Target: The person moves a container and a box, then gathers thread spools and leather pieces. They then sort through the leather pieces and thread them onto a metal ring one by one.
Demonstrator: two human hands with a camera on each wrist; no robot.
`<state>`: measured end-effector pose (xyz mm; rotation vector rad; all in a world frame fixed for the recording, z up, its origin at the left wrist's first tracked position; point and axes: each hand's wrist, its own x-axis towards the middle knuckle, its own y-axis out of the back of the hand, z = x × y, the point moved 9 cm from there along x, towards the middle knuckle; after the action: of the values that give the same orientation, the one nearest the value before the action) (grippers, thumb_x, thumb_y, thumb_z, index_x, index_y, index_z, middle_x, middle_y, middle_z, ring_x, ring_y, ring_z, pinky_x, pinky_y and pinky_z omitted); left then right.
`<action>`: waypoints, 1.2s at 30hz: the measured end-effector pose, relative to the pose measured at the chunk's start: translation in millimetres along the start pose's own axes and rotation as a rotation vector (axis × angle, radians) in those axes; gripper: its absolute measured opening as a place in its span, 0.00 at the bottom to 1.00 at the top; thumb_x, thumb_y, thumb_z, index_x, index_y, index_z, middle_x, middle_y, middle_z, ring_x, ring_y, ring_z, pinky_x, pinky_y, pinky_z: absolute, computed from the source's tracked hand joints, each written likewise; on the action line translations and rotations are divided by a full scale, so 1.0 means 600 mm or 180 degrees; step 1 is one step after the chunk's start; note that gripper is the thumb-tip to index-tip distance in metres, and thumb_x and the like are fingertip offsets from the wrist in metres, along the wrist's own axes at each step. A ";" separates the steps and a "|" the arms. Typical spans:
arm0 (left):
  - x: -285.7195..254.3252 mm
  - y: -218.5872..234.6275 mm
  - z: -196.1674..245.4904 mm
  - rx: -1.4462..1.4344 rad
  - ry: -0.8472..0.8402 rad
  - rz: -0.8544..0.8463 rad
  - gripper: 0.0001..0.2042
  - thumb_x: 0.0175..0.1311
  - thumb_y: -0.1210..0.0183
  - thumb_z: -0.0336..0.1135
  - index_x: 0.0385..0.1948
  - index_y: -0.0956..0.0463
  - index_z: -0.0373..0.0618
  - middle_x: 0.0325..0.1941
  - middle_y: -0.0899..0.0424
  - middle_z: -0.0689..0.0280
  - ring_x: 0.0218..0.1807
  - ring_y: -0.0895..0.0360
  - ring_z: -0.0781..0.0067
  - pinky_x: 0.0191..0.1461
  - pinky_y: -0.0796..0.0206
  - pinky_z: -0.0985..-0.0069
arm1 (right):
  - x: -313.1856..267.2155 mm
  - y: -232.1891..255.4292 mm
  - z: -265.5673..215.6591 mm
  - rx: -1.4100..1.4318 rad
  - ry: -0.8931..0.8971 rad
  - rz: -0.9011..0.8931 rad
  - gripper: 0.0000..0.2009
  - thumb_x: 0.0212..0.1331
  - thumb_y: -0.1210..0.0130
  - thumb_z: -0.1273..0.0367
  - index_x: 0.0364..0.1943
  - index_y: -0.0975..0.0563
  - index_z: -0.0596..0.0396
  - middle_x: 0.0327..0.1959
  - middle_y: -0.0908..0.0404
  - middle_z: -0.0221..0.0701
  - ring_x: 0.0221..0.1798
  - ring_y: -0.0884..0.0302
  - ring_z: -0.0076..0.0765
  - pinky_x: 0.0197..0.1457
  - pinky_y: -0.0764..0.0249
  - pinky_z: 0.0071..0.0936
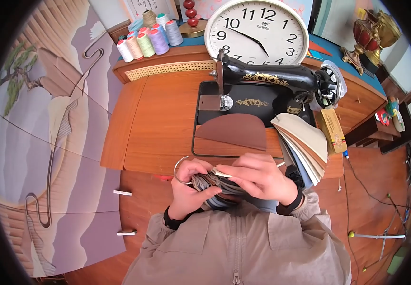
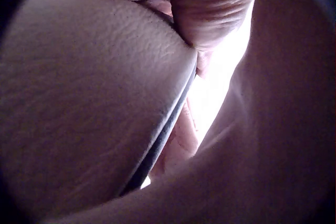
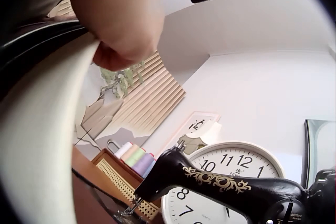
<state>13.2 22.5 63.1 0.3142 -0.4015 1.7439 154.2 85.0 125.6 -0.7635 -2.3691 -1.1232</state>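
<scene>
In the head view my left hand (image 1: pixel 185 186) grips a bundle of layered grey and brown sheets (image 1: pixel 204 182) close to the jacket, its thumb on the near side. A metal ring (image 1: pixel 176 167) loops beside that hand. My right hand (image 1: pixel 264 179) pinches a pale sheet edge (image 1: pixel 222 174) at the top of the bundle. Up close in the left wrist view, a grained sheet (image 2: pixel 89 82) lies beneath fingers (image 2: pixel 212 8). The right wrist view has a pale sheet (image 3: pixel 47 124) below the curled right hand (image 3: pixel 123 19).
Beyond the hands, a brown half-oval piece (image 1: pixel 234 133) and a fan of pale, brown and blue sheets (image 1: pixel 305 142) lie by the black sewing machine (image 1: pixel 272 76). A yellow box (image 1: pixel 331 128) is at the right. Thread spools (image 1: pixel 146 42) and a clock (image 1: pixel 257 35) stand behind.
</scene>
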 end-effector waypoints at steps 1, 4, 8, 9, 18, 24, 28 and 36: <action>-0.002 0.003 -0.002 -0.0009 -0.0003 0.0022 0.23 0.47 0.24 0.25 0.40 0.32 0.42 0.43 0.21 0.60 0.45 0.23 0.72 0.49 0.30 0.74 | -0.005 0.000 -0.006 -0.0149 0.0127 0.0193 0.17 0.54 0.39 0.75 0.50 0.18 0.54 0.28 0.23 0.31 0.29 0.24 0.38 0.31 0.28 0.33; -0.005 0.010 -0.004 0.0034 -0.0144 0.0025 0.24 0.46 0.23 0.26 0.40 0.31 0.42 0.43 0.21 0.59 0.45 0.23 0.71 0.49 0.30 0.74 | -0.014 -0.005 -0.016 -0.0541 0.0276 0.0351 0.21 0.49 0.39 0.74 0.51 0.19 0.54 0.29 0.25 0.27 0.30 0.25 0.33 0.32 0.26 0.30; 0.004 0.014 0.013 0.0050 -0.0223 0.0171 0.24 0.48 0.24 0.27 0.46 0.26 0.39 0.44 0.21 0.58 0.46 0.22 0.69 0.51 0.29 0.73 | -0.010 -0.019 -0.031 -0.1137 0.0438 0.0211 0.26 0.41 0.41 0.71 0.52 0.19 0.54 0.34 0.24 0.26 0.32 0.24 0.31 0.35 0.24 0.28; 0.008 0.016 0.019 0.0159 -0.0204 0.0221 0.23 0.48 0.25 0.27 0.47 0.24 0.38 0.44 0.20 0.58 0.47 0.22 0.68 0.51 0.28 0.73 | -0.009 -0.023 -0.034 -0.1253 0.0474 0.0190 0.27 0.39 0.43 0.70 0.52 0.20 0.54 0.35 0.24 0.27 0.33 0.24 0.31 0.36 0.23 0.28; -0.007 0.036 -0.002 0.0033 0.0019 -0.0187 0.16 0.51 0.29 0.23 0.42 0.21 0.36 0.44 0.18 0.59 0.46 0.20 0.69 0.50 0.28 0.74 | 0.016 -0.040 0.023 0.0811 -0.0292 -0.0330 0.10 0.59 0.44 0.74 0.44 0.18 0.58 0.36 0.19 0.36 0.36 0.22 0.43 0.43 0.24 0.36; -0.007 0.061 -0.007 0.0062 -0.0026 -0.0120 0.17 0.51 0.29 0.22 0.43 0.22 0.37 0.44 0.18 0.59 0.46 0.21 0.70 0.50 0.28 0.74 | 0.042 -0.095 0.166 -0.0569 -0.0847 0.0152 0.10 0.60 0.41 0.72 0.45 0.19 0.60 0.42 0.17 0.40 0.44 0.21 0.48 0.49 0.24 0.37; -0.012 0.077 -0.010 -0.0047 -0.0008 -0.0054 0.17 0.50 0.29 0.22 0.43 0.22 0.37 0.44 0.19 0.60 0.46 0.21 0.70 0.50 0.27 0.74 | 0.052 -0.133 0.211 -0.1662 -0.0697 0.0198 0.17 0.55 0.39 0.71 0.49 0.22 0.62 0.44 0.18 0.39 0.47 0.22 0.47 0.53 0.24 0.38; -0.011 0.103 -0.010 0.0079 -0.0027 0.0045 0.17 0.51 0.29 0.22 0.43 0.22 0.37 0.44 0.19 0.60 0.46 0.21 0.70 0.50 0.27 0.75 | 0.062 -0.127 0.222 -0.1912 -0.0911 0.0129 0.13 0.52 0.42 0.76 0.44 0.21 0.61 0.38 0.18 0.39 0.40 0.20 0.49 0.43 0.21 0.38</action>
<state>-45.6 8.1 49.1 0.3371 -0.3893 1.7629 60.9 162.0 24.2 -1.2316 -2.2205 -1.8474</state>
